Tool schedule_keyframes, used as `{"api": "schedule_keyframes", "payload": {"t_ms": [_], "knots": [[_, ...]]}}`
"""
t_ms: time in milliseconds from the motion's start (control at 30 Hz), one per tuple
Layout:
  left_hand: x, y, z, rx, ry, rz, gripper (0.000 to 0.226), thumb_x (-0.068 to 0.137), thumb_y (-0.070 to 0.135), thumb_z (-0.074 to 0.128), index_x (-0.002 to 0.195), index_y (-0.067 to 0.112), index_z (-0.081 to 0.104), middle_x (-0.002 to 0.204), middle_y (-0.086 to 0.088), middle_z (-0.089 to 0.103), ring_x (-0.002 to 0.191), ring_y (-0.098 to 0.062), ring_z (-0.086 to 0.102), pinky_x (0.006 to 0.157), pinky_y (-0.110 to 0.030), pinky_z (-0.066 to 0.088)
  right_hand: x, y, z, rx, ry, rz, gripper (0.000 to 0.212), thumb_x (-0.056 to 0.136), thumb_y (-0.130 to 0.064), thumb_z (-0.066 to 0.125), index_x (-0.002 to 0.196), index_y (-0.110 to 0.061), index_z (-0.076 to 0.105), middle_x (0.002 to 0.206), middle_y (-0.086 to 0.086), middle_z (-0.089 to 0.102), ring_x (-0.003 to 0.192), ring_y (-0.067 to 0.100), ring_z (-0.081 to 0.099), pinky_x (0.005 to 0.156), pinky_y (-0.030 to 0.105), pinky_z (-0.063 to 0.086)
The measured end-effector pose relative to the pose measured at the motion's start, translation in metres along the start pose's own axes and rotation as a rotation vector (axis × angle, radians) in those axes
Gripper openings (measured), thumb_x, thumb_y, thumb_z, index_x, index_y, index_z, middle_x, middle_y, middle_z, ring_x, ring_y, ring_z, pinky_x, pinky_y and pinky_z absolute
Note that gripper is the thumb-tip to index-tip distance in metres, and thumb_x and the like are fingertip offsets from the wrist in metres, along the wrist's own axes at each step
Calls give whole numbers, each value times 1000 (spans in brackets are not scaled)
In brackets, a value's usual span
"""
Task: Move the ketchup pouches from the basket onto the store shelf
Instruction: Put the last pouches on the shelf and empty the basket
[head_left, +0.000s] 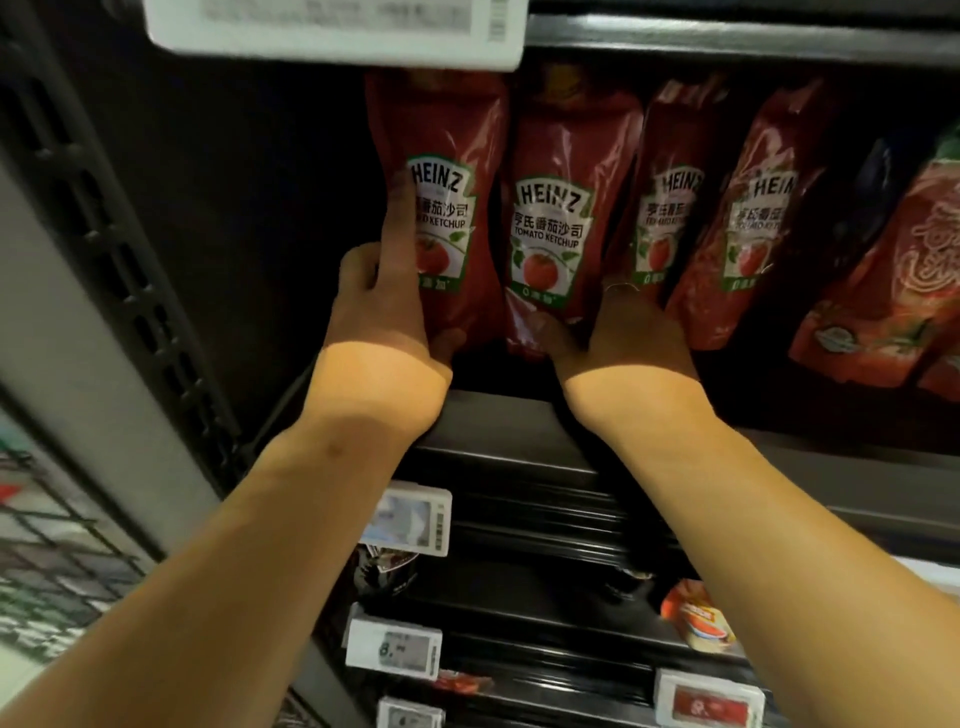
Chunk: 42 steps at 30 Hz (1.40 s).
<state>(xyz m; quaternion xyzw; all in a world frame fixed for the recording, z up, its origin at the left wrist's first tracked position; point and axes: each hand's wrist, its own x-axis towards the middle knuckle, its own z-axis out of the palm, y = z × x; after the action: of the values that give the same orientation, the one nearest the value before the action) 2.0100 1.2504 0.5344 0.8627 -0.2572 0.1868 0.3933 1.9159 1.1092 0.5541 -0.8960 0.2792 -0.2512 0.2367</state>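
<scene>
1. Both forearms are bare from the frame's lower edge to the wrists; no sleeve shows.
2. The left hand wears nothing.
3. The right hand carries a thin, pale ring on one finger.

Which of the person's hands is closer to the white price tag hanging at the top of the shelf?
The left. The left hand grips the leftmost ketchup pouch, directly below the white price tag. The right hand sits lower and further right, at the base of the second pouch.
</scene>
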Motion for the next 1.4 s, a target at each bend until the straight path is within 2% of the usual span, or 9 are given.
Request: {"api": "schedule_keyframes", "payload": {"t_ms": [133,267,367,500,600,833,967,1233,1400], "knots": [[-2,1,-2,-27,-2,-15,111,81,15,79,157,44,4,146,-6,39,113,-7,41,94,-19,28,-6,8,-3,35,30,30,69,87,-58,65,135,-10,51,126,10,65,119,31,60,81,21,39],[-3,6,-6,-4,4,0,96,84,20,77,157,33,16,148,-8,38,122,-16,45,92,-18,30,-4,6,-3,52,8,36,66,89,-46,70,140,-10,49,132,11,62,125,30,57,95,28,45],[-4,7,-7,-78,-3,-42,105,82,13,79,157,42,11,146,-5,41,115,-5,38,94,-8,26,-4,8,-3,83,-1,47,68,88,-45,71,141,-10,48,132,10,63,125,29,57,100,30,45],[-6,9,-12,-67,-61,-76,106,81,15,79,157,39,11,157,-7,31,141,-25,37,108,-28,30,-14,11,-9,134,-24,72,70,83,-49,75,139,-14,49,134,7,61,124,26,57,102,29,45],[-13,8,-17,-45,-70,-128,96,81,16,78,157,30,22,161,-7,23,145,-27,32,111,-23,24,-24,18,-14,140,-14,129,62,83,-44,77,133,-16,54,130,6,61,120,26,58,99,27,45],[-33,6,-37,-96,-147,-107,56,79,10,74,133,11,58,130,-16,55,109,-34,59,95,-30,43,-69,36,-45,34,-2,106,33,89,-32,71,118,-21,62,104,-1,56,91,16,53,76,17,33],[-42,3,-47,-51,-244,-85,29,84,12,70,113,12,70,109,-13,66,109,-32,58,95,-36,46,-103,46,-68,47,-99,19,33,92,-25,67,124,-24,60,116,-8,50,103,7,54,95,21,43],[-94,3,-86,1,-262,191,18,83,5,63,98,8,72,100,-9,70,98,-33,62,95,-37,42,-179,66,-116,178,-16,-93,32,83,10,64,111,-5,65,120,8,59,110,9,54,93,8,40],[-180,17,-91,13,-266,141,26,81,-3,62,104,10,68,105,-8,65,102,-24,55,92,-25,41,-232,129,-123,142,-134,-42,33,84,0,69,116,-10,65,119,5,62,113,19,55,99,26,40]]}}
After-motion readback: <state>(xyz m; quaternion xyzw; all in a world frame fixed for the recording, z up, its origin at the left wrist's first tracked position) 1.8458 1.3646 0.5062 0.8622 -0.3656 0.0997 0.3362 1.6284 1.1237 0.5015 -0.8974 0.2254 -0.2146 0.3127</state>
